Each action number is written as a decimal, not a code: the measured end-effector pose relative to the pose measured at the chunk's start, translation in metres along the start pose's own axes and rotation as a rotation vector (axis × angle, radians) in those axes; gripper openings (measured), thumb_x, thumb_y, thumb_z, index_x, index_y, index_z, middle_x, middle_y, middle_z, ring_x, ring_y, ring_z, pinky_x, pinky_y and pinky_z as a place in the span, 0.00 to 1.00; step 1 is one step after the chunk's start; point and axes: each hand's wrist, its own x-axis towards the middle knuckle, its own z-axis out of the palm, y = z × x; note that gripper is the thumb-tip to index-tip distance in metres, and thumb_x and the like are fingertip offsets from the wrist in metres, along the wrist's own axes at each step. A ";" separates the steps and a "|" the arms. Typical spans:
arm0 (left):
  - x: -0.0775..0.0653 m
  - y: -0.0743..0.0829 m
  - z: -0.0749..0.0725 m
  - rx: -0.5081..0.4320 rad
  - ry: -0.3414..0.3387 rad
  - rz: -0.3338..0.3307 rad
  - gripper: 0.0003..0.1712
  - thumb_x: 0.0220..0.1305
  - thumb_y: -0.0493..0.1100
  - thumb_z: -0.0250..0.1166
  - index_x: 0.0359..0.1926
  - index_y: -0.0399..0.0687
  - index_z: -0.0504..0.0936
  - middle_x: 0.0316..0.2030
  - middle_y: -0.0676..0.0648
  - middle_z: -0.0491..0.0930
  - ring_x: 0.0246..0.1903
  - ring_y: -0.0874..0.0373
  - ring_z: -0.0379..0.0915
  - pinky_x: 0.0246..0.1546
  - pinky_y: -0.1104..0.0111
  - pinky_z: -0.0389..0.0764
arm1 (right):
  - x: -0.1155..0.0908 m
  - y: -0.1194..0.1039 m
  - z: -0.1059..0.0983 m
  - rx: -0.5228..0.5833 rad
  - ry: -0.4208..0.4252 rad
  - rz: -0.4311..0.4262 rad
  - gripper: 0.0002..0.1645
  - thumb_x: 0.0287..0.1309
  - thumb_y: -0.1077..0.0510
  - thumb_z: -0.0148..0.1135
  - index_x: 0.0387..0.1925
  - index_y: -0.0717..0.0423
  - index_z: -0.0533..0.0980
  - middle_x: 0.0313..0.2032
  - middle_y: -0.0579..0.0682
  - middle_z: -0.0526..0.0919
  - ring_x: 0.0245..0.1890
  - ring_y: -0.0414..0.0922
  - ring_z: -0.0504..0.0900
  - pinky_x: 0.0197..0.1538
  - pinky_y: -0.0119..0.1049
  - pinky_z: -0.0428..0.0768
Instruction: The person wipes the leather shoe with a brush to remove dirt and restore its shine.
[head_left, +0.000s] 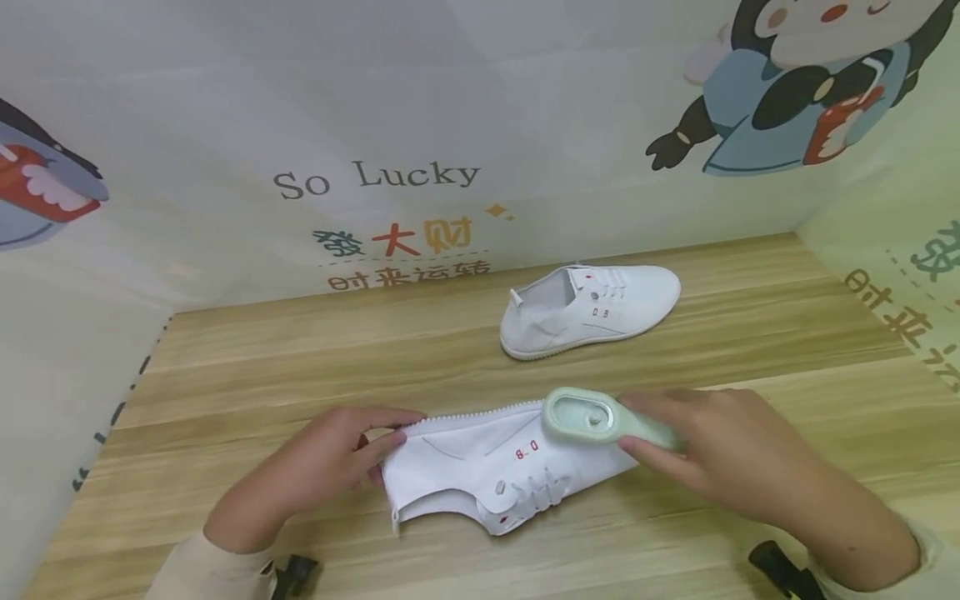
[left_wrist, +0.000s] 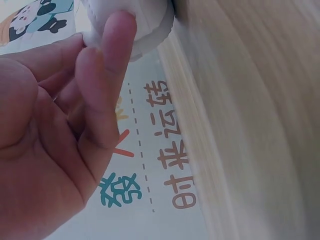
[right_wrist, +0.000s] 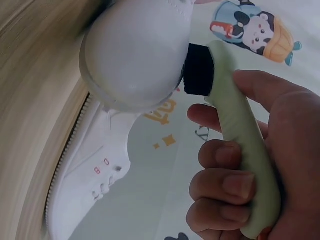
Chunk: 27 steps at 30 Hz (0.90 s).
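A white lace-up shoe [head_left: 461, 450] lies tilted on its side on the wooden table, its opening facing the person. At its heel, my left hand [head_left: 348, 450] pinches the shoe between thumb and fingers; the heel also shows at the top of the left wrist view. My right hand [head_left: 738, 454] grips a pale green brush [head_left: 581, 417] by its handle. Dark bristles [right_wrist: 199, 70] under the brush head touch the shoe's side near the toe in the right wrist view. Most of the brush handle is hidden by the hand in the head view.
A second white shoe [head_left: 633, 300] sits upright farther back on the table [head_left: 315, 350], toe to the right. Behind and at both sides stands a pale printed backdrop [head_left: 525, 108] with cartoon figures and lettering. Dark straps or mounts show near both wrists.
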 end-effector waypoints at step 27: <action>-0.001 -0.004 -0.001 0.018 0.019 0.074 0.16 0.68 0.47 0.59 0.55 0.58 0.80 0.19 0.58 0.78 0.15 0.65 0.71 0.16 0.71 0.72 | 0.047 -0.067 0.037 -0.128 0.025 -0.215 0.19 0.55 0.38 0.63 0.40 0.45 0.77 0.20 0.41 0.74 0.14 0.36 0.66 0.16 0.30 0.62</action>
